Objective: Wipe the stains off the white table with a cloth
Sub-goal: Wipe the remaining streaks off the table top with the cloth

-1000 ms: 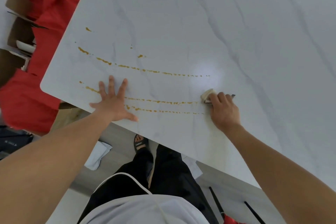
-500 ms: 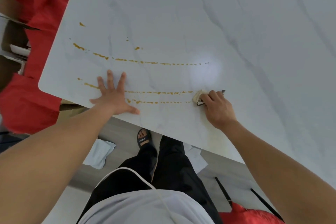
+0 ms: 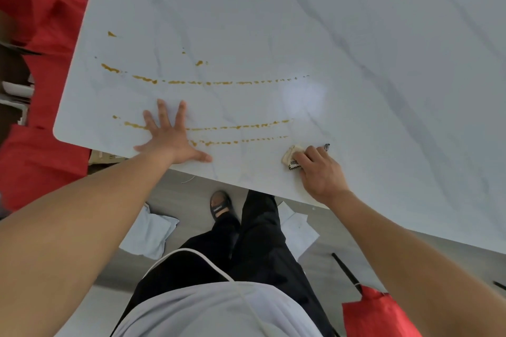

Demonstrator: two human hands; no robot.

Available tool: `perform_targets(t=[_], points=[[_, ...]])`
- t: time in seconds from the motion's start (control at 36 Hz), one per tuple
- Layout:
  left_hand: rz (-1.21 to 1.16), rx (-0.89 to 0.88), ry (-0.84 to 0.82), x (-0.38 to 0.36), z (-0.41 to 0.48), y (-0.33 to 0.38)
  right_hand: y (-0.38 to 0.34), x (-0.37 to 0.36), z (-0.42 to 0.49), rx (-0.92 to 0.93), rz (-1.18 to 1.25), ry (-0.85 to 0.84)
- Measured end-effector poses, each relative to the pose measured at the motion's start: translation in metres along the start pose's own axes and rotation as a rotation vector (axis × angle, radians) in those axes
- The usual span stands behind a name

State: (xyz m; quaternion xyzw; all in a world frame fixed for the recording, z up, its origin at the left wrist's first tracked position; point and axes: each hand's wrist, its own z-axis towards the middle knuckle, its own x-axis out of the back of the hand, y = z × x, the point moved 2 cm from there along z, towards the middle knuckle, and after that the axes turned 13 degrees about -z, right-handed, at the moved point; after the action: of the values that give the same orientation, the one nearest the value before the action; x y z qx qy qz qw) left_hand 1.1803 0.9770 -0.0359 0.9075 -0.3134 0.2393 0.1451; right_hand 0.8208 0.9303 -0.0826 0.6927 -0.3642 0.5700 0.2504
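- The right hand (image 3: 320,169) is gripping the bunched cloth (image 3: 292,155) on the worktop (image 3: 356,35), just right of the amber stains (image 3: 238,142).
- The left hand (image 3: 169,142), fingers spread flat, is lying across one streak — probably smearing it (and blocking the cloth's path).

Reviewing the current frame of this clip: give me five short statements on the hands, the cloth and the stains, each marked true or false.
1. The right hand grips a crumpled cloth on the white table. True.
2. The left hand holds a spray bottle. False: it lies flat on the table with fingers spread, holding nothing.
3. The table is free of stains. False: three long orange-brown streaks run across it.
4. The cloth sits near the right end of the nearest streak. True.
5. The left hand lies clear of every streak. False: it covers part of the middle streak.
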Motion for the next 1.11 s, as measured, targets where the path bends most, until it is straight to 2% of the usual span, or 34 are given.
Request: perform_targets(t=[0.47, 0.58, 0.67, 0.78, 0.92, 1.03, 1.11], points=[[-0.006, -0.022, 0.006, -0.001, 0.001, -0.006, -0.04, -0.007, -0.06, -0.074, 0.133, -0.108], [-0.017, -0.051, -0.002, -0.001, 0.0, -0.008, -0.049, -0.004, -0.07, -0.114, 0.186, -0.175], [-0.03, -0.07, 0.0, 0.003, -0.002, -0.01, -0.05, 0.002, -0.075, -0.062, 0.195, -0.242], [-0.038, -0.091, 0.032, 0.018, -0.004, -0.027, -0.044, 0.016, -0.077, -0.038, 0.138, -0.187], [-0.028, -0.064, 0.078, 0.049, -0.001, -0.066, -0.026, 0.042, -0.061, -0.206, 0.143, -0.121], [-0.059, -0.067, 0.106, 0.072, 0.012, -0.098, -0.012, 0.065, -0.028, -0.387, 0.31, -0.032], [0.054, -0.127, 0.076, 0.082, 0.019, -0.108, -0.001, 0.082, 0.007, -0.546, 0.467, 0.04]])
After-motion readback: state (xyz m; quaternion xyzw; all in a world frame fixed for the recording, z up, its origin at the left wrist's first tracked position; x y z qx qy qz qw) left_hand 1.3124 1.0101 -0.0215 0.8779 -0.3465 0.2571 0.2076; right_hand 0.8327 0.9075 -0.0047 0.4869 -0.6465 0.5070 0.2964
